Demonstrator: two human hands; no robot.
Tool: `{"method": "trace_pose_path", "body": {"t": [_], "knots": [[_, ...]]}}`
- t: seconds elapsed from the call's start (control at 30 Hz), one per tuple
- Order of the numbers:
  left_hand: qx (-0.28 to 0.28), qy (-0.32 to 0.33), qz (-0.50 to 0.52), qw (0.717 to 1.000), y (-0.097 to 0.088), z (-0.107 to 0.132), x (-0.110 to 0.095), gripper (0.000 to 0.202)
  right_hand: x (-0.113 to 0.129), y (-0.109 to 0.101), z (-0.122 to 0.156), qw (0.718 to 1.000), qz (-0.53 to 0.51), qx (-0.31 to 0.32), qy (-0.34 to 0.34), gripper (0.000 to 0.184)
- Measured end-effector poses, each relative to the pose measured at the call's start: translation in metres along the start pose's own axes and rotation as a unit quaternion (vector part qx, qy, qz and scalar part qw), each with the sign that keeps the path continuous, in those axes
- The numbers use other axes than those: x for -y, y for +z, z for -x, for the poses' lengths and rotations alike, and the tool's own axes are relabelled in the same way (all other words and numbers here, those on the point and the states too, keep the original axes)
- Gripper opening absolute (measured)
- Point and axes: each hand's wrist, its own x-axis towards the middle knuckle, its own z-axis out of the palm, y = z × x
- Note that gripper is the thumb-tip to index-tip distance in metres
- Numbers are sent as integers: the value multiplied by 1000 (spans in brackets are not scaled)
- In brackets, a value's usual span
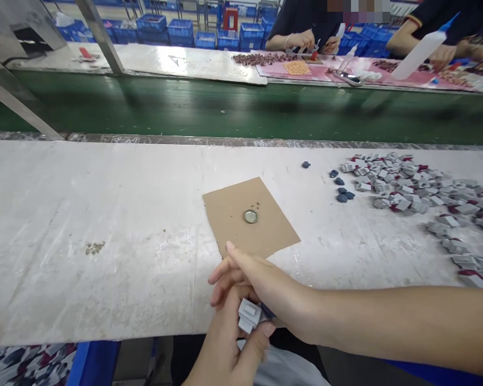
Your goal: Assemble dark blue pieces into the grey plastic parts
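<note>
My left hand (229, 343) is closed around a small light-grey block-shaped plastic piece (249, 315) near the table's front edge. A dark blue bit (268, 311) shows at the piece's right end, partly covered by my right palm. Stretched across from the right, my right hand (261, 273) has its fingers extended and its palm against or just over that end; I cannot tell if it presses. Beyond my hands lies a brown cardboard square (245, 193), bearing a crimped metal bottle cap (250, 216) and a few small brown specks.
Grey pieces with maroon parts (406, 182) are heaped at right, beside several dark blue bits (342, 195). A blue bin (94, 364) of similar pieces stands lower left. Past the green conveyor belt (185, 107), two people work at another table (153, 59).
</note>
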Motion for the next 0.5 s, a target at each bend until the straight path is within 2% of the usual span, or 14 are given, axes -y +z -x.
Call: {"method": "trace_pose_path", "body": {"t": [0.07, 0.13, 0.2, 0.27, 0.33, 0.4, 0.5], "knots": [[-4, 81, -80, 993, -2, 1, 3, 26, -1, 2, 0, 1000, 0, 16, -4, 54], [0, 138, -110, 984, -2, 1, 6, 29, -3, 2, -2, 1000, 9, 12, -4, 54], [-24, 152, -106, 982, 0, 1, 8, 37, -4, 3, -3, 1000, 16, 7, 7, 54], [-91, 153, -90, 980, 5, -1, 10, 41, -6, 4, -5, 1000, 16, 6, 12, 57], [-151, 166, -70, 972, 9, -5, 11, 38, -9, 6, -6, 1000, 6, 12, -5, 62], [-162, 201, -72, 963, 11, -10, 13, 32, -11, 8, -6, 1000, -5, 11, -27, 65], [-151, 247, -100, 952, 11, -16, 16, 29, -15, 10, -7, 999, -10, -25, -45, 66]]}}
